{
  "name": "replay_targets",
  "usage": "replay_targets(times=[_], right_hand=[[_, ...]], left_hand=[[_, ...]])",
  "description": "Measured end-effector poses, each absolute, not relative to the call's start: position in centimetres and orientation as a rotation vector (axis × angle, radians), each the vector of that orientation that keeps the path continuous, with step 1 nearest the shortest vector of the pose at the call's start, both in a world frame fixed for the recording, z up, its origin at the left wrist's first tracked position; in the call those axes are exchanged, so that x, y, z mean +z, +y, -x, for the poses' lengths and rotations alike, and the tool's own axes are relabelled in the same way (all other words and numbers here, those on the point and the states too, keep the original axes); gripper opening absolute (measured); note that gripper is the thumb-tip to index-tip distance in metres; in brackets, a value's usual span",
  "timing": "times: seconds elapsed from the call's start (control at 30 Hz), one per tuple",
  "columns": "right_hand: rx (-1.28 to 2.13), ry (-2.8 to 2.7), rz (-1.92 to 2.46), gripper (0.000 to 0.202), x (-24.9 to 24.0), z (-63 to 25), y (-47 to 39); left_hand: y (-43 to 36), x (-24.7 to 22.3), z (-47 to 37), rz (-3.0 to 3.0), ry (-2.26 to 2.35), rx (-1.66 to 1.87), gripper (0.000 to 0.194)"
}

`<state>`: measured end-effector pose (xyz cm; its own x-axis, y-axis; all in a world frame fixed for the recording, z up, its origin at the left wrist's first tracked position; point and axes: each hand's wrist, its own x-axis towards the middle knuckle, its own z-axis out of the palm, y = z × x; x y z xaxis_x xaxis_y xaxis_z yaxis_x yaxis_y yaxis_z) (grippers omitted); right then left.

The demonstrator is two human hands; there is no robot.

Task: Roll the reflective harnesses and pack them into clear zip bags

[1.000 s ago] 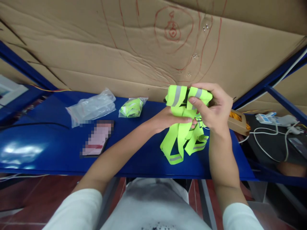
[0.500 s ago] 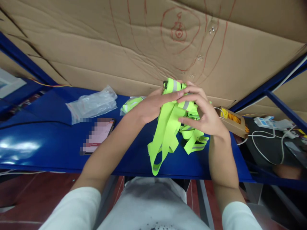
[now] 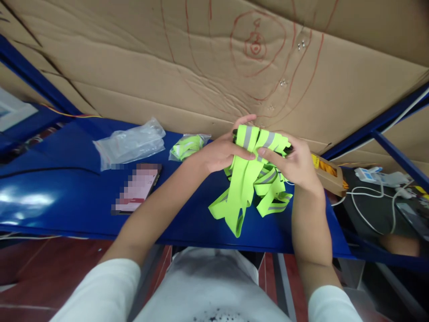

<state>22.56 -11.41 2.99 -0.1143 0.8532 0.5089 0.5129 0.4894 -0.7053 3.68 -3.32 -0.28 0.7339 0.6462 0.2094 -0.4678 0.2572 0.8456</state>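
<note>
A neon-yellow reflective strap [image 3: 241, 179] with grey stripes is gathered in folds between my two hands above the blue table. My left hand [image 3: 219, 152] grips the folds from the left, its thumb lying across the front and one finger sticking out behind. On the right, my right hand [image 3: 296, 163] pinches the folded part with the thumb in front; its other fingers are mostly hidden behind. Loops of the strap hang down toward the table's front edge. Beneath my right hand lies another heap of the same strapping [image 3: 275, 197], partly covered.
Left of my hands, a clear bag with neon strapping [image 3: 187, 146] and clear plastic bags [image 3: 130, 143] lie on the blue table [image 3: 77, 192]. A phone [image 3: 139, 188] is nearer me. At right stand a cardboard box [image 3: 330, 174] and white cables [image 3: 365, 192]. Cardboard [image 3: 134, 67] walls the back.
My right hand has shifted from over the strap's top to its right side, thumb now in front. The folds are spread wider and sit slightly lower, and the hanging loop has swung right.
</note>
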Motion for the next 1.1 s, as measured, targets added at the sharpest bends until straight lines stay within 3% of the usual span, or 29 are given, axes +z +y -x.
replay_targets(times=[0.2,0.3,0.53,0.6,0.73,0.83,1.1], right_hand=[[0.657,-1.772,1.154,0.044,2.8,-22.5,-11.1],[0.760,-1.732,1.158,0.037,2.0,-22.5,-10.4],[0.498,-1.816,1.065,0.027,3.4,-22.0,-11.7],[0.399,-1.822,1.048,0.031,4.2,-22.2,-12.9],[0.197,-1.862,0.973,0.035,4.7,-22.9,-14.0],[0.054,-1.978,0.914,0.041,4.3,-23.3,-13.5],[-0.057,-2.082,1.112,0.041,4.5,-23.3,-13.4]], left_hand=[[-3.2,-0.6,-3.8,-1.065,0.204,0.705,0.097],[-3.3,-0.6,-3.6,-1.092,0.247,0.739,0.099],[-3.6,-0.5,-3.8,-1.096,0.181,0.708,0.109],[-3.9,-0.4,-4.0,-1.141,0.127,0.689,0.093],[-4.9,-0.2,-4.4,-1.356,0.100,0.540,0.043],[-5.4,0.3,-4.2,-1.408,0.148,0.568,0.030],[-4.9,1.2,-2.9,-1.185,0.074,0.554,0.054]])
